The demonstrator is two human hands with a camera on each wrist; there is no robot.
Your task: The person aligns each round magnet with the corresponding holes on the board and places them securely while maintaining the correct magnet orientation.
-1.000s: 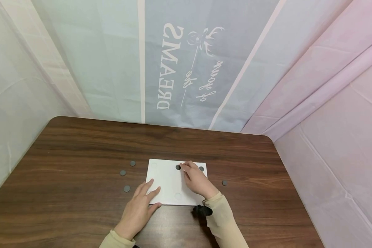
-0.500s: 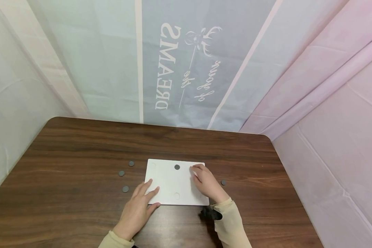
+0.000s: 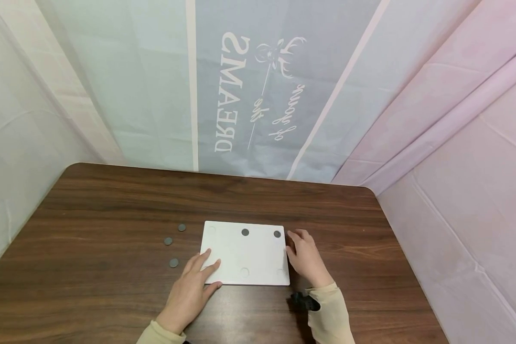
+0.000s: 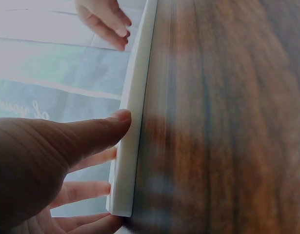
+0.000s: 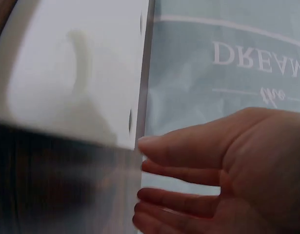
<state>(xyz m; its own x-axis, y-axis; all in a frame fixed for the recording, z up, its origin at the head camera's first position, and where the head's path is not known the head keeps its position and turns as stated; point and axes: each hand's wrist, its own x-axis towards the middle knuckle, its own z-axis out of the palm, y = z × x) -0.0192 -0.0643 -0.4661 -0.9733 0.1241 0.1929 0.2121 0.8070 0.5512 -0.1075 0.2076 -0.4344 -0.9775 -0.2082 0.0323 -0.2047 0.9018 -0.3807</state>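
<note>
White board (image 3: 241, 251) is lying flat on the wood-grain table (image 3: 112, 296). Left hand (image 3: 188, 289) is resting on its near left corner, fingers spread wide, thumb against the near edge. Right hand (image 3: 307, 255) is sitting just beside the right edge, thumb and fingertips modestly apart, gripping nothing I can see; its underside is hidden in the head view, so can't rule out something under the palm. Two dark discs (image 3: 245, 232) are sitting on the board by the far edge, one near mid-length, one by the right corner. Faint rings (image 3: 244, 272) are showing bare elsewhere. Three loose discs (image 3: 168, 241) are lying left of the board.

Risks, my read: right thumb is sitting close enough that a sideways bump could skew the board if left-hand pressure is light. A brushing finger could also be dislodging the corner disc.
</note>
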